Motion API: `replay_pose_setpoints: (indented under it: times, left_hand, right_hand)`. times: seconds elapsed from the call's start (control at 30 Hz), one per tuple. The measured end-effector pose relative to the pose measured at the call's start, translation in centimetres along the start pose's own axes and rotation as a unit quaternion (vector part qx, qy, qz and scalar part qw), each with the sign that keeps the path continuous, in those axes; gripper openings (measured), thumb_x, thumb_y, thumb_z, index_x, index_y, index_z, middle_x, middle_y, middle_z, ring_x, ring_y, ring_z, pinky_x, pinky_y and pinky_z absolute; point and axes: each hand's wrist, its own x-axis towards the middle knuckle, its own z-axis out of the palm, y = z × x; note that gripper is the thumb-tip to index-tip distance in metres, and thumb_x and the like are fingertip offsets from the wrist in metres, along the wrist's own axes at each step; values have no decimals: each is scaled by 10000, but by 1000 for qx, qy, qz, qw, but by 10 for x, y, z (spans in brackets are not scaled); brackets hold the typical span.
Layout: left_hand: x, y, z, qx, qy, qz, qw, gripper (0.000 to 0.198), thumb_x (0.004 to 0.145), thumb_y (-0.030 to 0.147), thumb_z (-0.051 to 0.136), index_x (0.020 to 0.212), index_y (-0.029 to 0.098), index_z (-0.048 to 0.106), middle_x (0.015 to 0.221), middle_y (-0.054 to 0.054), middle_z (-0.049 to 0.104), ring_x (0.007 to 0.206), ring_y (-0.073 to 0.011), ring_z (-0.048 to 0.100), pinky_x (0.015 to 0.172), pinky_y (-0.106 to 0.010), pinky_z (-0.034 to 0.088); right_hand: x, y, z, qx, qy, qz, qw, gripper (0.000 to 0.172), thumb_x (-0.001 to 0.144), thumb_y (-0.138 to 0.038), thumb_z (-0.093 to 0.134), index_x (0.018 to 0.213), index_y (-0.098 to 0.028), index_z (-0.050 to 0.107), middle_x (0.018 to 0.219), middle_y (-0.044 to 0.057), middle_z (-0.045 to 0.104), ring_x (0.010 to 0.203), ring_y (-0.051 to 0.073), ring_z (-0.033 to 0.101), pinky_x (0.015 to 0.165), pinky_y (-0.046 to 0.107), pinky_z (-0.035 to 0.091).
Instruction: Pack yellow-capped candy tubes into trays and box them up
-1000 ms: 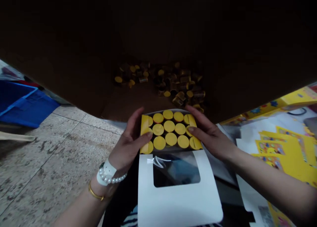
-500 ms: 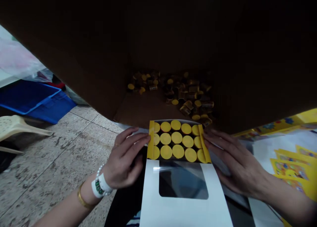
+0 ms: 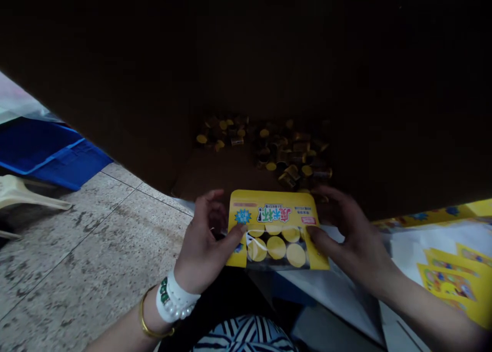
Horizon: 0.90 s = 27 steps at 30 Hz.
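A yellow printed box (image 3: 274,208) is in front of me with its lid folded down. Through its clear window, rows of round yellow lids (image 3: 275,248) show. My left hand (image 3: 202,244) grips the box's left side, thumb on top and fingers curled at the edge. On the opposite side, my right hand (image 3: 353,244) holds it with the thumb on the top face and fingers around the far corner. Beyond the box, small yellow-lidded cups (image 3: 288,149) lie loose inside a large dark cardboard carton (image 3: 226,170).
The carton's walls rise around the far side and overhead. At right, flat yellow printed cartons (image 3: 448,283) lie on a white surface. A blue crate (image 3: 73,162) and a cream plastic stool (image 3: 23,193) stand on the speckled floor (image 3: 107,239) at left.
The box's white-backed lid has swung up and over, covering the rows of yellow lids with its printed, windowed face. My hands have moved from beside the box to gripping its sides.
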Motion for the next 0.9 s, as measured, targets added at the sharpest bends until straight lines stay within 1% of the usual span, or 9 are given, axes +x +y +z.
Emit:
replay_pose_setpoints:
  times: [0.03,0.1,0.17,0.23,0.37,0.5,0.6,0.73,0.9]
  left_hand:
    - [1,2,-1,32,-10,38,999,553,847,325,666,1346,246,444,1096,-66,619,939,-201,631,796,-385,569]
    - [3,8,-4,123,-28,129,984,462,890,277,586,1343,254,499,1295,-105,565,1148,-253,572,952,-457,517]
    - [6,14,-4,211,-24,203,956,426,900,295,573,1319,220,544,1352,-125,555,1231,-309,515,1008,-518,464]
    - [11,19,-2,274,-14,241,931,500,881,413,619,1311,166,554,1328,-154,588,1230,-361,497,1003,-564,438]
    - [16,18,5,309,-21,256,916,661,830,585,641,1282,108,569,1260,-172,641,1214,-386,499,1005,-578,393]
    - [14,17,6,298,21,280,912,622,804,571,690,1210,106,610,1173,-150,680,1190,-364,522,1037,-546,340]
    - [11,17,4,294,38,310,903,597,796,527,728,1220,123,610,1146,-127,694,1153,-333,545,1019,-497,349]
    - [14,14,0,251,16,321,913,548,770,530,756,1148,151,637,1024,-86,722,1031,-288,597,889,-434,411]
    - [23,13,-2,239,-7,310,920,552,773,536,739,1159,154,639,1066,-104,724,1058,-318,598,863,-469,420]
  right_hand:
    - [1,0,1,-23,-11,-29,999,549,902,-252,590,1428,-253,430,1394,124,542,1143,256,635,916,421,568]
    - [4,0,1,-85,-31,-110,990,499,919,-225,555,1411,-252,476,1441,115,516,1261,284,553,1017,470,503]
    - [7,0,0,-126,-36,-168,977,480,909,-248,593,1382,-236,513,1374,116,579,1258,303,539,1035,495,475]
    - [11,0,0,-144,-27,-191,971,563,873,-314,662,1401,-216,493,1297,129,625,1198,323,558,990,510,492]
    - [16,0,0,-124,-25,-202,971,626,853,-371,689,1418,-228,461,1238,134,634,1142,333,559,925,521,505]
    - [16,1,2,-89,-16,-207,974,597,850,-306,710,1395,-225,478,1200,130,625,1119,310,560,919,487,497]
    - [14,1,3,-85,-5,-220,972,583,838,-259,727,1375,-214,507,1192,135,605,1104,296,563,899,452,505]
    - [12,4,4,-84,-9,-231,969,586,838,-249,733,1377,-211,507,1176,125,627,1078,277,585,880,421,522]
    - [15,6,1,-80,-36,-202,975,544,851,-283,710,1356,-249,513,1179,113,655,1086,283,619,881,438,542]
